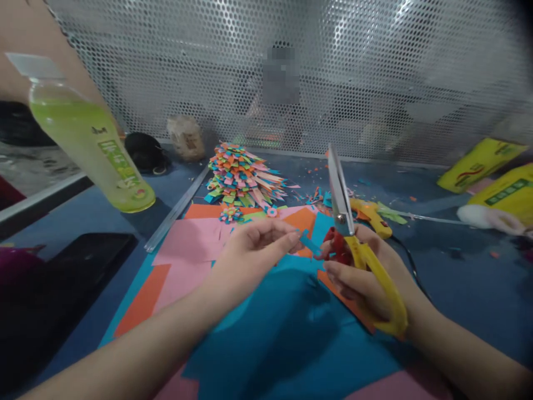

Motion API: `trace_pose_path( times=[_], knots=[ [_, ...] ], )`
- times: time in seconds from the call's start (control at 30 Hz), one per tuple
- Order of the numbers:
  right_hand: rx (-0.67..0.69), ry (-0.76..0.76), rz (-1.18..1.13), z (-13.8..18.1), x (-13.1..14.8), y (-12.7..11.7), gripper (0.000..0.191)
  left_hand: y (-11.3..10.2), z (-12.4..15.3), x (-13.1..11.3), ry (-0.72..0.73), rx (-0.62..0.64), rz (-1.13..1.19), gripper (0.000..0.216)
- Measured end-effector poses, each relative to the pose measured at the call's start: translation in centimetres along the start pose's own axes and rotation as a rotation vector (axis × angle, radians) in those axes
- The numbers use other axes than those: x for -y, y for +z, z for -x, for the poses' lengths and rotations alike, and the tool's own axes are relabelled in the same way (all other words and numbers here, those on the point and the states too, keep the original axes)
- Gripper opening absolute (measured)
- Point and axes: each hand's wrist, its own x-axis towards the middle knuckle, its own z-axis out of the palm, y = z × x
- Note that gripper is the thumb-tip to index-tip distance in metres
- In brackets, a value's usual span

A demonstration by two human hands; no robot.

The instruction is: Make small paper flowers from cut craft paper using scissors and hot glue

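Note:
Between thumb and fingers, my left hand (266,241) pinches a small strip of blue paper (310,244). The strip's other end reaches the fingertips of my right hand (370,278). That hand also holds a pair of scissors (342,205) with yellow handles, blades pointing up and away. Something dark red (339,247) shows by the right fingers; I cannot make out what it is. Below both hands lie sheets of blue paper (266,316), pink paper (187,239) and orange paper (141,300). A cone of many coloured paper pieces (244,175) stands just beyond, with small paper flowers (230,214) before it.
A bottle of green drink (91,139) and a dark phone-like slab (75,289) are at left. Clear sticks (177,211) lie beside the paper. A yellow glue gun (372,216) with a cord, paper scraps and yellow packets (478,164) are at right. A perforated metal panel (187,66) closes the back.

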Motion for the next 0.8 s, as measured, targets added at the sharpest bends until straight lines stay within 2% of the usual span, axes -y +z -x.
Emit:
trace_pose_path(
  times=[0.2,0.4,0.63,0.8],
  knots=[
    [0.034,0.032,-0.1,0.0,0.0,-0.1,0.046,0.5,0.2,0.7,0.034,0.06,-0.034,0.014],
    [0.032,0.027,-0.109,-0.1,0.3,-0.1,0.038,0.4,0.2,0.6,0.024,0.072,-0.03,0.013],
    [0.044,-0.077,0.017,-0.2,-0.4,-0.6,0.032,0.0,0.1,-0.2,-0.028,-0.065,0.042,0.012],
    [0.15,-0.095,0.024,0.4,-0.3,-1.2,0.028,-1.1,0.2,0.0,0.056,-0.101,0.101,0.012]
  ],
)
